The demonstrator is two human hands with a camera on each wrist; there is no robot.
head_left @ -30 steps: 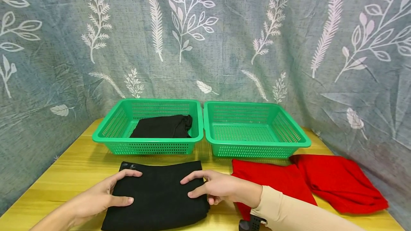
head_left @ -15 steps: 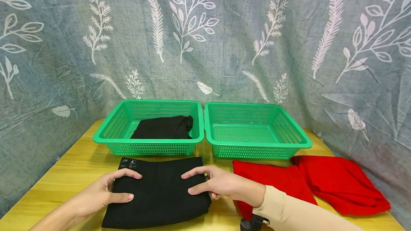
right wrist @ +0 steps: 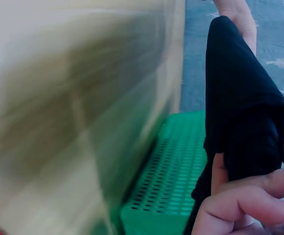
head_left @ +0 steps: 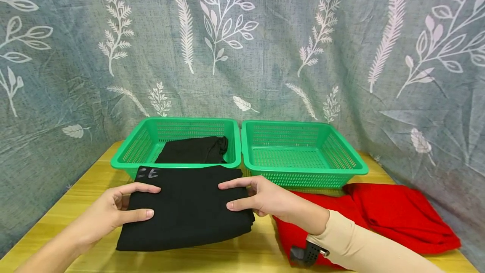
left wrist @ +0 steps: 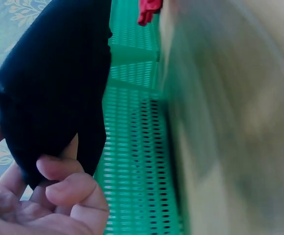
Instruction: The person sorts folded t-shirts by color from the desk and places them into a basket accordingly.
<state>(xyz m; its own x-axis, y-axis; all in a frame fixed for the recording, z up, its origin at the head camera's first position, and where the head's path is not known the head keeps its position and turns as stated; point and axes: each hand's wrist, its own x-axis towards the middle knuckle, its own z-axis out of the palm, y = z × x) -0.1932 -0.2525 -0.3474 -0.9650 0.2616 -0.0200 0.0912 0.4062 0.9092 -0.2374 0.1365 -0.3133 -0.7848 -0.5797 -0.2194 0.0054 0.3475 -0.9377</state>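
Observation:
A folded black garment (head_left: 189,205) with pale letters at its far left corner hangs above the table between both hands. My left hand (head_left: 123,207) grips its left edge, thumb and forefinger on top and the other fingers curled beneath, as the left wrist view shows. At the opposite edge my right hand (head_left: 265,201) holds it the same way, its fingers (right wrist: 245,203) tucked under the folds. Beyond the garment, the left green basket (head_left: 176,166) contains another folded black garment (head_left: 193,150). The far edge of the held garment overlaps that basket's front wall in the head view.
To the right of the left basket stands a second green basket (head_left: 303,169) with nothing in it. Two folded red garments, one (head_left: 405,218) at the right and one (head_left: 326,205) partly behind my right arm, lie on the wooden table (head_left: 91,180). A patterned curtain (head_left: 265,45) hangs behind.
Both hands have raised the black garment off the table and moved it forward, toward the left basket. The baskets and red garments stay where they were.

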